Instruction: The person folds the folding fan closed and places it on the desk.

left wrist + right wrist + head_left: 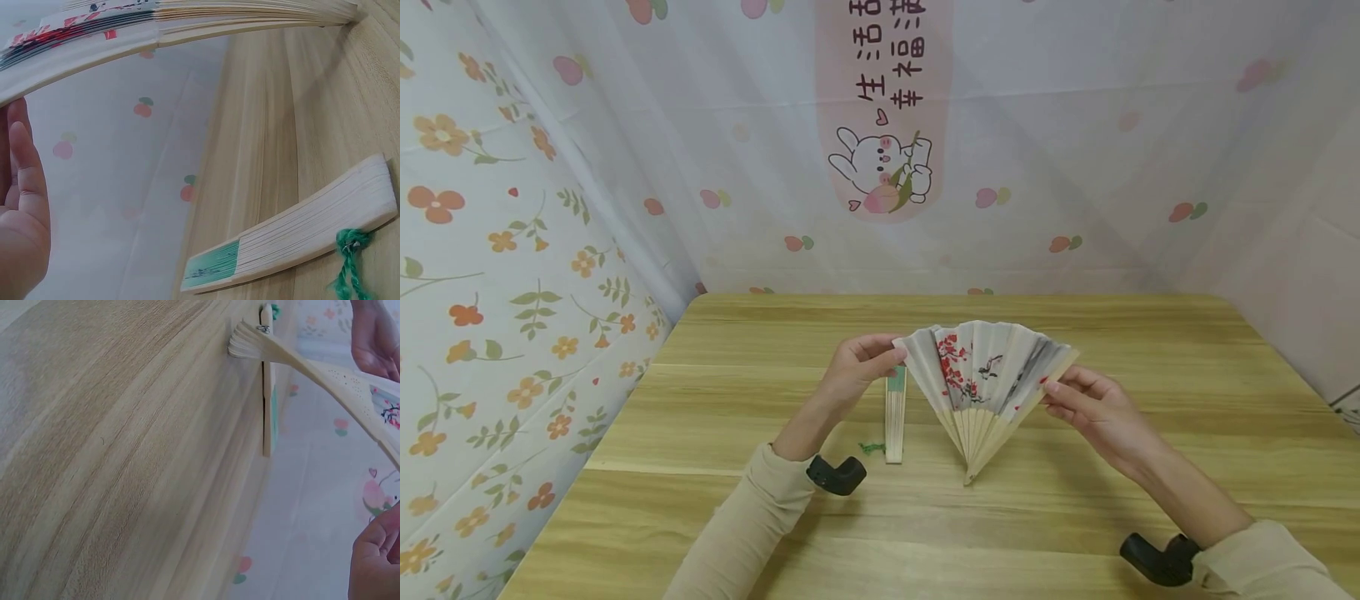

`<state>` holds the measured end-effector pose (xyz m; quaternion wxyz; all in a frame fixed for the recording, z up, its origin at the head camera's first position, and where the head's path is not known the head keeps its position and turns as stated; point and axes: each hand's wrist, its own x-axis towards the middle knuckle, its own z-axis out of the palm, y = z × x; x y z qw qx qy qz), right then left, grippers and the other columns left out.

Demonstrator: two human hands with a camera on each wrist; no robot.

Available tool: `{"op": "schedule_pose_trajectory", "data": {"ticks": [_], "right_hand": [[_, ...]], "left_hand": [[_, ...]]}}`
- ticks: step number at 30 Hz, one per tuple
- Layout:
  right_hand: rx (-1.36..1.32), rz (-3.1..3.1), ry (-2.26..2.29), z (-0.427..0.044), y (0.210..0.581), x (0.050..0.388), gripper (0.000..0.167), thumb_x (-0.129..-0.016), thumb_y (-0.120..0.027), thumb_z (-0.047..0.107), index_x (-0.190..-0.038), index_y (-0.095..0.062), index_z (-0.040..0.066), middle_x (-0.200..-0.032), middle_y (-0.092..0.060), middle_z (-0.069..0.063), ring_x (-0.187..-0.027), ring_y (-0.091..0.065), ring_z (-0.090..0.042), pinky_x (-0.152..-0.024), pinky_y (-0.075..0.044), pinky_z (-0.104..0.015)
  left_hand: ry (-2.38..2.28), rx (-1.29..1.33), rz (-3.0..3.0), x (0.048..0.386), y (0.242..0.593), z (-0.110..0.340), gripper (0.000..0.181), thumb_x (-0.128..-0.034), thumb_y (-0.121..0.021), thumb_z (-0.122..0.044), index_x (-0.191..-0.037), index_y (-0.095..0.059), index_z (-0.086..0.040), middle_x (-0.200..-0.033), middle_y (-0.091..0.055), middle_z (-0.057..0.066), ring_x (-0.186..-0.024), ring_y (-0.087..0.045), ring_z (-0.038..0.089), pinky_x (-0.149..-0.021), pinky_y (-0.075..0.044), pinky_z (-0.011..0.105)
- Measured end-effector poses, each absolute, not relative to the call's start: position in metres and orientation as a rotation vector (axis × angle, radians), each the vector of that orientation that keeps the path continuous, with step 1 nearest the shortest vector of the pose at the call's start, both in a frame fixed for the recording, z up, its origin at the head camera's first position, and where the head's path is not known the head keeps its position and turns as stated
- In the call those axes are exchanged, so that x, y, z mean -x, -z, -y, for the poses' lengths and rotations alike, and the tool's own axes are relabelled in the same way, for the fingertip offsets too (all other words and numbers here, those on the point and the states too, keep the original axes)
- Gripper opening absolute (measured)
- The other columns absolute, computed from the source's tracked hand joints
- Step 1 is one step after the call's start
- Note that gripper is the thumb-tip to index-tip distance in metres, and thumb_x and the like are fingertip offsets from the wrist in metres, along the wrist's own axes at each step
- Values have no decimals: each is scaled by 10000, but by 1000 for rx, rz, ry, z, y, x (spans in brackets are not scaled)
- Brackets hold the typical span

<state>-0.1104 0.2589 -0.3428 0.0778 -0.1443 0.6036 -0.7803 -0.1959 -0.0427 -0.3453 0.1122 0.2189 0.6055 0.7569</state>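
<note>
A white folding fan (988,367) with red blossoms and a bird is spread partway, its pivot end low over the table. My left hand (855,371) pinches its upper left edge between thumb and fingers; my right hand (1101,417) pinches the right outer rib. In the left wrist view, fingers of the left hand (25,194) meet the fan's outer rib (94,59). A folded fan (894,421) with a green end and green tassel (872,448) lies on the table, left of the spread one. The right wrist view shows the right hand (378,556) at the frame's edge.
The wooden table (662,500) reaches back to a white curtain (1037,150) printed with fruit and a rabbit. A flowered curtain (497,275) hangs along the left side. Black wrist devices (837,476) are on both forearms.
</note>
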Motion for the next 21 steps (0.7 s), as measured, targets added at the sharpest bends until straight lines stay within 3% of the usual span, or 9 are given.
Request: {"op": "schedule_pose_trajectory", "data": {"ticks": [21], "right_hand": [[439,-1876,2272,-252,338,112,178,-918,-448,17,-920,-606,99,-880,-592,21,-800,-562,-94,-708,-481,-208]], "left_hand": [[-2173,-663,-1824,195,340,36,210,-863,-546,-31,-1023,-575,103,-809,-626,-28,-760,-572,110,-684,-479,285]]}}
